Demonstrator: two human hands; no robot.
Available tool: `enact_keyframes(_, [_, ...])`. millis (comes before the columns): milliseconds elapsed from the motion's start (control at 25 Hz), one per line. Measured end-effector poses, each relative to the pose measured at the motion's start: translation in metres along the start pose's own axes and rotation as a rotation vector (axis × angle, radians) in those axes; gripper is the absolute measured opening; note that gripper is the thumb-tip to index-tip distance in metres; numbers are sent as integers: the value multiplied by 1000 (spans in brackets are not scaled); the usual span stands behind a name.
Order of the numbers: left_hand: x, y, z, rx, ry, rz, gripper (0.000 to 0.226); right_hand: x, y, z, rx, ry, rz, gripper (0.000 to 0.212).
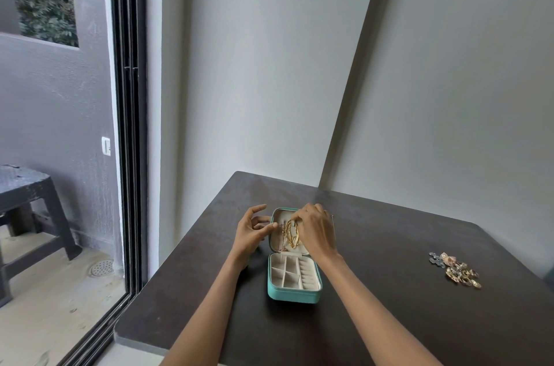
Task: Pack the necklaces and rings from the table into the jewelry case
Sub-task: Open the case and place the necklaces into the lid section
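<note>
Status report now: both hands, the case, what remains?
Right hand holds gold chain necklace in lid of open teal jewelry case. Left hand pinches at lid edge. Jewelry pile waits on dark table.

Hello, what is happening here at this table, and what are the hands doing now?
A person is packing jewelry into a small teal jewelry case that lies open on a dark table. The right hand holds a gold chain necklace against the inside of the lid, and the left hand touches the lid's edge with its fingertips. The divided tray in the lower half looks empty. A small pile of jewelry waits on the table to the right.
</note>
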State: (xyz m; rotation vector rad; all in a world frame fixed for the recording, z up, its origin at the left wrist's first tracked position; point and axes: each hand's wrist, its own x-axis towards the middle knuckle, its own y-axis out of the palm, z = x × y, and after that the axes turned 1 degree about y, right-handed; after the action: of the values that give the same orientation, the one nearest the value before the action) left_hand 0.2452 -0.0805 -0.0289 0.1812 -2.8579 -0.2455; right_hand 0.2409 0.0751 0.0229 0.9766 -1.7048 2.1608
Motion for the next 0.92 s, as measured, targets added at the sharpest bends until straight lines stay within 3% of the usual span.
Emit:
enact_keyframes(120, [0, 0, 0, -9, 1, 0, 51, 0, 0, 0, -5, -35, 91, 27])
enact_keyframes(320, [1, 0, 0, -31, 8, -3, 53, -15, -4, -4, -7, -65, -12, 41])
enact_keyframes(520, [1, 0, 1, -24, 14, -3, 53, -35, -6, -6, -79, -187, 23, 29])
enact_keyframes(920, [3, -1, 4, -14, 9, -25, 52, -52, -4, -5, -91, -210, -11, 37])
